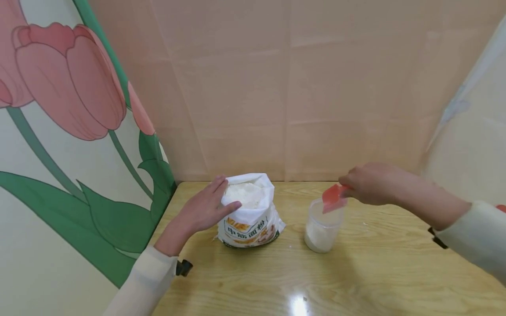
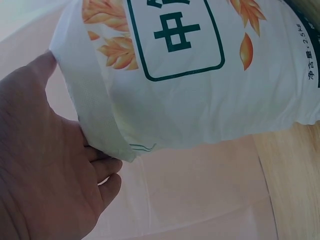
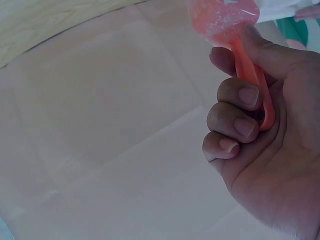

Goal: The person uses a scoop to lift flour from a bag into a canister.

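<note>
Gripping the scoop (image 3: 225, 17), right fingers (image 3: 225, 117) curl round its handle — below them stands the cup (image 1: 326, 220) of powder (image 1: 317, 239), the scoop's bowl at its mouth. Left fingers (image 2: 109, 169) hold the rim of the bag (image 1: 245, 230), its opening beside them — cup and bag on the counter (image 1: 253, 281).

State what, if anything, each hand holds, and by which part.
Right hand: the red scoop, by its handle. Left hand: no clear grip; it touches the folded rim of the white bag.
</note>
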`<state>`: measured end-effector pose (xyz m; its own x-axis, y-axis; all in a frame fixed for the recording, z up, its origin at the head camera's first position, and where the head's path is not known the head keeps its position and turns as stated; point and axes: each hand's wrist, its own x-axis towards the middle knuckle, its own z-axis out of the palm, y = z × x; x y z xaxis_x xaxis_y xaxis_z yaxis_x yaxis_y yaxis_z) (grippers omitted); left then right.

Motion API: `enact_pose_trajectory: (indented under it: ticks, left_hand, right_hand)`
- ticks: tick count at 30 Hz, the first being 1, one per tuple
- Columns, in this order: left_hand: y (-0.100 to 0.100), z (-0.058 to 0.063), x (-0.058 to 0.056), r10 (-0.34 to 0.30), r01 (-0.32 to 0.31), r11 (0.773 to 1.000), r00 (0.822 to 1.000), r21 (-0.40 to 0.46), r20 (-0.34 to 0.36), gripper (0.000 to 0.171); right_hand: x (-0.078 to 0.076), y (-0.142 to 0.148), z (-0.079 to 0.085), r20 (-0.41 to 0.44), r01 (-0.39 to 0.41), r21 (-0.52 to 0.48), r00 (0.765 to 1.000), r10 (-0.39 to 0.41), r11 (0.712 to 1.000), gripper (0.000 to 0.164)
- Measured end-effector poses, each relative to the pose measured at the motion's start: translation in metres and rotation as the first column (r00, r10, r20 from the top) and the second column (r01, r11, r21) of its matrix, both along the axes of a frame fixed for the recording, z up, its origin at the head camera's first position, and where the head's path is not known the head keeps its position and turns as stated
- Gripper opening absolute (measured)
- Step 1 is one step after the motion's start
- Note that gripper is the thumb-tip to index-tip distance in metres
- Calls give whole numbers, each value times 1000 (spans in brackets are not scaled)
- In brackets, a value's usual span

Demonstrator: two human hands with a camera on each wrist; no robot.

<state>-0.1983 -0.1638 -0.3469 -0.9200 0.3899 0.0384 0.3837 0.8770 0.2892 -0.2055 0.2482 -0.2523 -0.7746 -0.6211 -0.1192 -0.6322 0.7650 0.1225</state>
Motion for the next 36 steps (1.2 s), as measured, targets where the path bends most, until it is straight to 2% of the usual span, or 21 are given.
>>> enact_pose_trajectory:
  ticks: [9, 18, 28, 36]
  left_hand:
    - [0, 0, -1, 3, -3, 1000, 1000, 3, -6, 100]
    - [-1, 0, 0, 7, -7, 1000, 1000, -3, 2, 101]
    - [0, -1, 1, 12, -12, 1000, 1000, 14, 13, 101]
    - [2, 1, 1, 12, -12, 1000, 1000, 10, 7, 101]
  right_hand:
    - [2, -22, 19, -47, -51, -129, 998, 46, 990, 26]
    - [0, -66, 34, -69, -81, -114, 995, 73, 990, 26]
    - [-6, -99, 37, -75, -106, -130, 993, 97, 986, 25]
    - [-22, -122, 29, -34, -92, -114, 995, 89, 989, 23]
